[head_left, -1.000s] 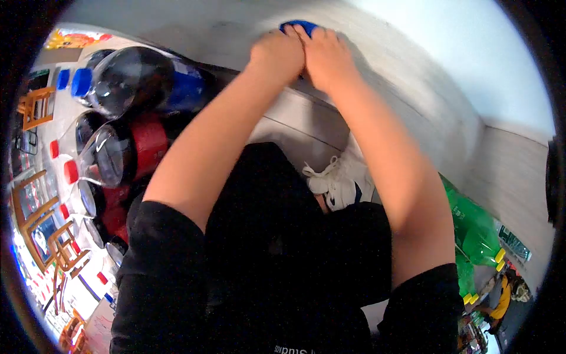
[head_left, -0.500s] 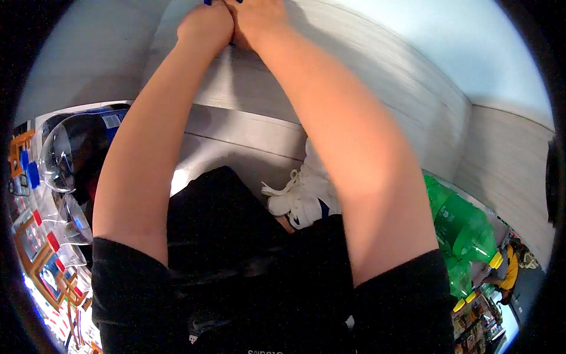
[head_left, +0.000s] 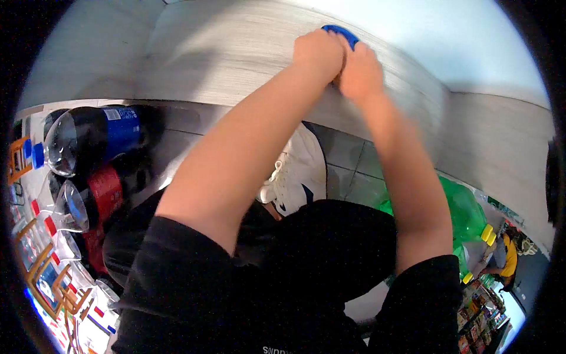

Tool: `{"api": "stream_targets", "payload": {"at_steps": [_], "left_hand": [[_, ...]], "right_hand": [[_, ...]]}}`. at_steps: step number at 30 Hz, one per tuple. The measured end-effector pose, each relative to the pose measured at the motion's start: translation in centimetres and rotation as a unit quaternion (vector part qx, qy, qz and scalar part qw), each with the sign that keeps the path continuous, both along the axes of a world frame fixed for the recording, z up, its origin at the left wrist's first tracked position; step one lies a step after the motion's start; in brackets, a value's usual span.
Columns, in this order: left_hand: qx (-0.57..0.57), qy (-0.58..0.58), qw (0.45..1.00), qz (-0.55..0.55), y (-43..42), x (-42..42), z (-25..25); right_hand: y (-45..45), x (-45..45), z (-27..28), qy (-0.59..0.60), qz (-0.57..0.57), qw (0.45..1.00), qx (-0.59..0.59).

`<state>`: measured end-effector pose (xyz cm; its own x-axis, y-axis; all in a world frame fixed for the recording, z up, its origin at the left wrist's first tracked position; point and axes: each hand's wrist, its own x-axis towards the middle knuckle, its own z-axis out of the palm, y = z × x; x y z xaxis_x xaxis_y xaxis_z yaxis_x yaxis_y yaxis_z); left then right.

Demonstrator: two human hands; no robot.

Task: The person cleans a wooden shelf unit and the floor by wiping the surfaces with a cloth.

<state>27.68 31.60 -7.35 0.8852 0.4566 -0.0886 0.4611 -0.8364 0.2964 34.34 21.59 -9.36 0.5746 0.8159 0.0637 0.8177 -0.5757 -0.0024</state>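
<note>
My left hand (head_left: 320, 54) and my right hand (head_left: 361, 72) are side by side on the pale wood-grain board (head_left: 247, 50), with curled fingers pressed together. Between and beyond their fingertips shows a blue cloth-like thing (head_left: 342, 34), flat against the board. Both hands appear closed on it. Most of it is hidden under the fingers, so its exact kind is unclear.
Large dark soda bottles with blue labels (head_left: 121, 130) and red labels (head_left: 106, 189) stand at left. Green bottles with yellow caps (head_left: 466, 212) stand at right. A white shoe (head_left: 300, 168) is on the tiled floor (head_left: 345, 147) below the board.
Both hands have moved to the right along the board and lower in the picture, carrying the blue thing along. More of the bottles at left now shows.
</note>
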Motion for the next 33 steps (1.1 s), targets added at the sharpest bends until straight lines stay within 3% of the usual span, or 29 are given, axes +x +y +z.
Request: {"api": "stream_targets", "payload": {"at_steps": [3, 9, 13, 20, 25, 27, 30, 33], "left_hand": [[0.01, -0.018, 0.997, -0.077, -0.5, -3.5, -0.8], [-0.009, 0.009, 0.997, -0.077, -3.6, -10.4, 0.5], [0.002, 0.028, 0.994, -0.107, -3.0, -9.7, 0.7], [0.012, 0.029, 0.999, -0.035, 0.8, -3.8, -0.3], [0.051, 0.063, 0.996, -0.041, 4.0, -0.5, 0.1], [-0.044, 0.084, 0.995, -0.02, 4.5, -0.4, 0.7], [0.036, 0.053, 0.997, -0.04, 3.9, -1.4, -0.2], [-0.005, 0.053, 0.998, -0.043, 2.4, -3.8, 0.3]], "right_hand": [[-1.2, -3.1, 1.3, 0.057, 0.025, 0.998, -0.024], [-4.5, -7.8, 3.4, 0.13, 0.098, 0.985, -0.054], [-4.4, -7.1, 2.4, 0.103, 0.116, 0.988, -0.027], [-0.2, -2.9, 0.7, 0.036, 0.075, 0.995, 0.058], [3.9, 0.5, 0.7, 0.05, 0.064, 0.996, -0.022], [3.9, 0.4, 0.8, 0.051, 0.063, 0.997, 0.001], [3.5, -0.8, 1.2, 0.064, 0.063, 0.996, 0.022], [1.8, -2.7, 1.6, 0.102, 0.061, 0.993, -0.005]]}}
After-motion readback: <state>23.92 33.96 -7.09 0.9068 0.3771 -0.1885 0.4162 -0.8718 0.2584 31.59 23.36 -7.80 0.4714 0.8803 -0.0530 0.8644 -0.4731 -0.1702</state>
